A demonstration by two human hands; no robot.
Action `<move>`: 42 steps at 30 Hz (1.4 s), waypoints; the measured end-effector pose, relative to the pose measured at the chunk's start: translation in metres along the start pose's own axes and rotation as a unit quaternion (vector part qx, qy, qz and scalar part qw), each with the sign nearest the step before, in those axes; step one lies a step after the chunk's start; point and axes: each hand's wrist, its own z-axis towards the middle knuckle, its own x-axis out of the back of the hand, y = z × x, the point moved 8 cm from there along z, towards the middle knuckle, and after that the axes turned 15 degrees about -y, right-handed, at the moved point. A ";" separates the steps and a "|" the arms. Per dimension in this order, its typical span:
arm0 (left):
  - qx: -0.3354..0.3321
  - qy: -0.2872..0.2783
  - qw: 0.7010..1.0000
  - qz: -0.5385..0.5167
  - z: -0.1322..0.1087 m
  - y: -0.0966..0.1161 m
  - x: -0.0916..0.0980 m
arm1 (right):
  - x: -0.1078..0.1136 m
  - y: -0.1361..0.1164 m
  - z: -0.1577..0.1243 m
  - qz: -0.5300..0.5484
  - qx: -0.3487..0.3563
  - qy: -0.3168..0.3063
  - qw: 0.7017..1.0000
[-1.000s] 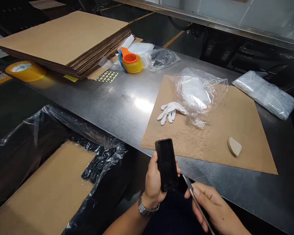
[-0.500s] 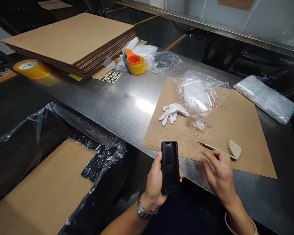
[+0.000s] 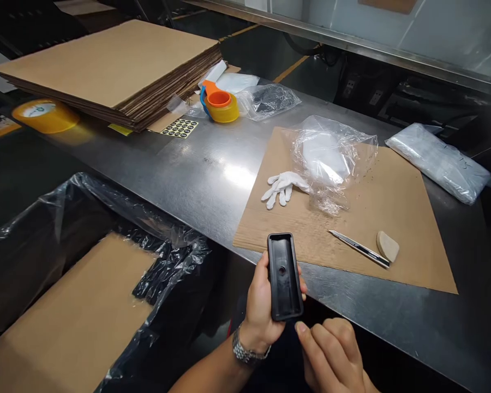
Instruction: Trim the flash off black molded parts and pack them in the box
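Black case held up, hollow side towards me

The black case is in front of the cardboard sheet, by the left part of its near edge, held up rather than laid down. My left fingers are wrapped around it, thumb along one long side and fingertips showing at the other. A small round mark, perhaps a hole, shows in the case's floor.

My right fingers are curled in, nearest the case's lower end and seemingly apart from it. I cannot tell whether they pinch anything; their inner side is hidden.

I take the step in hand to be checking or handling the case. As I judge it, the next move calls for a steady left hold and a light right touch at that lower end.

On the sheet, near its front edge, lies a craft knife, its back end just beside a beige block. Towards the sheet's left edge lies a white glove, next to a clear bag. The bench stretches left beyond the sheet.
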 end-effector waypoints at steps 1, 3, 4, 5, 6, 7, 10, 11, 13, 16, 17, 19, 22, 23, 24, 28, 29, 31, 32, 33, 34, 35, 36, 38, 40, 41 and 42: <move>0.003 0.004 1.000 -0.007 0.001 0.000 0.001 | -0.001 0.001 -0.001 0.015 -0.013 0.001 1.000; 0.008 0.013 1.000 -0.017 0.001 -0.001 0.003 | -0.004 0.010 -0.003 0.083 -0.057 -0.007 0.995; 0.011 0.016 1.000 -0.019 0.002 -0.001 0.004 | -0.006 0.016 -0.004 0.129 -0.082 -0.008 0.988; 0.013 0.020 1.000 -0.021 0.002 -0.001 0.005 | -0.008 0.022 -0.005 0.174 -0.105 -0.013 0.979; 0.014 0.023 0.999 -0.021 0.002 -0.001 0.006 | -0.009 0.027 -0.006 0.213 -0.121 -0.019 0.969; 0.016 0.025 0.999 -0.022 0.002 -0.002 0.006 | -0.010 0.031 -0.006 0.243 -0.130 -0.027 0.961; 0.028 0.023 0.999 -0.026 0.002 -0.004 0.006 | -0.007 0.037 -0.001 0.279 -0.125 -0.056 0.950; 0.034 0.021 0.999 -0.029 0.002 -0.005 0.006 | -0.007 0.037 0.002 0.273 -0.118 -0.075 0.952; 0.045 0.016 0.998 -0.035 0.001 -0.008 0.004 | -0.010 0.035 0.008 0.249 -0.104 -0.114 0.956; 0.047 0.023 0.998 -0.042 0.000 -0.010 0.004 | -0.009 0.026 0.013 0.170 -0.061 -0.104 0.978; 0.040 0.028 0.998 -0.044 -0.001 -0.010 0.005 | -0.007 0.021 0.013 0.134 -0.040 -0.080 0.987; 0.029 0.037 0.998 -0.049 -0.001 -0.009 0.006 | -0.005 0.011 0.010 0.068 -0.011 -0.036 0.997; 0.039 0.039 0.997 -0.058 -0.001 -0.010 0.007 | -0.003 0.008 0.005 0.065 -0.020 -0.009 0.998; 0.044 0.040 0.997 -0.059 -0.001 -0.010 0.008 | -0.002 0.013 0.004 0.094 -0.042 -0.011 0.995; 0.046 0.040 0.996 -0.058 -0.001 -0.009 0.008 | -0.002 0.020 0.003 0.135 -0.071 -0.019 0.988; 0.054 0.022 0.997 -0.044 -0.001 -0.009 0.006 | -0.009 0.049 0.003 0.333 -0.162 -0.099 0.923; 0.062 0.013 0.997 -0.042 -0.001 -0.011 0.005 | -0.013 0.053 0.004 0.367 -0.176 -0.129 0.904; 0.074 0.002 0.996 -0.039 -0.003 -0.013 0.002 | -0.026 0.060 0.000 0.427 -0.229 -0.192 0.853; 0.076 -0.001 0.997 -0.034 -0.004 -0.014 0.001 | -0.034 0.063 -0.004 0.459 -0.267 -0.222 0.818; 0.074 -0.004 0.997 -0.024 -0.004 -0.014 0.001 | -0.043 0.064 -0.009 0.493 -0.304 -0.245 0.778; 0.068 -0.006 0.998 -0.009 -0.005 -0.013 0.000 | -0.050 0.063 -0.013 0.528 -0.335 -0.260 0.736; 0.060 -0.009 0.998 0.007 -0.006 -0.011 0.000 | -0.056 0.061 -0.017 0.560 -0.356 -0.269 0.698; 0.047 -0.011 0.999 0.023 -0.006 -0.009 -0.001 | -0.061 0.058 -0.018 0.589 -0.368 -0.271 0.667; 0.017 -0.011 0.999 0.048 -0.008 -0.004 -0.002 | -0.067 0.053 -0.019 0.632 -0.381 -0.266 0.620; -0.011 -0.008 0.998 0.065 -0.010 0.000 -0.002 | -0.071 0.051 -0.019 0.658 -0.397 -0.263 0.584; -0.018 -0.006 0.998 0.066 -0.012 0.000 -0.001 | -0.073 0.049 -0.019 0.665 -0.409 -0.268 0.565; -0.021 -0.003 0.998 0.063 -0.013 0.000 -0.001 | -0.075 0.048 -0.020 0.669 -0.421 -0.275 0.547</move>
